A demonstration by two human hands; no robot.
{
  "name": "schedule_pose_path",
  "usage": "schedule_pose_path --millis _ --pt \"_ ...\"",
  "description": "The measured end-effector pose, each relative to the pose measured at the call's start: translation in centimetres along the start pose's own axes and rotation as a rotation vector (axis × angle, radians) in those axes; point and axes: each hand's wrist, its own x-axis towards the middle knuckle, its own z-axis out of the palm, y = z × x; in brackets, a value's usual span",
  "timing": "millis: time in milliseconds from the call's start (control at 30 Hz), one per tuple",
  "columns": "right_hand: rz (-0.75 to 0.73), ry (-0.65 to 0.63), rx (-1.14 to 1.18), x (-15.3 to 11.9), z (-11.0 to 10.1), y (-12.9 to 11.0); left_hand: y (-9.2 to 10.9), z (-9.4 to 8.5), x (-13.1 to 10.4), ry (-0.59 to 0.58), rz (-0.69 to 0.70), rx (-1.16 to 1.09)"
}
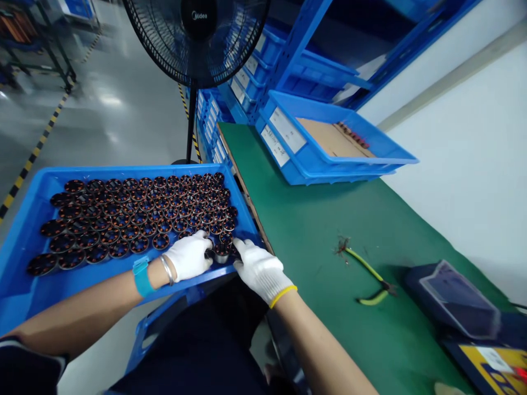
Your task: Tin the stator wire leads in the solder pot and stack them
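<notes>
Gloved grip, head view: left hand (189,255) has thumb and fingers slightly parted, right hand (260,271) has fingers curled inward; cannot tell whether either clasps anything.
Metal ring (222,253): upright between both hands, at four o'clock in the blue tray (135,171).
Other rings (139,245): rows to its nine through twelve o'clock.
Handling: probably best by the outer side only, kept upright, insides untouched.

Bright indoor light; glare on grey floor (110,118); edges stretched; upper-left corner soft.
</notes>
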Motion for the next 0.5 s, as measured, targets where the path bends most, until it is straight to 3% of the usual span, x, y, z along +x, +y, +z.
schedule_pose_path --millis 167,300,400,500 --pt "-0.080 0.002 0.137 -1.4 0.7 0.1 -0.3 -0.5 -1.0 0.019 0.016 0.044" --pt "-0.049 -0.006 0.182 -2.3 1.0 0.1 -1.0 -1.9 -2.7 0.004 -0.040 0.122" --pt "-0.053 0.015 0.213 -2.1 0.4 -0.4 -1.5 -2.3 -3.4 -0.066 -0.120 0.182" --pt "-0.077 0.038 0.201 -1.1 -0.4 -1.6 -1.8 -1.6 -3.0 -0.168 -0.176 0.217"
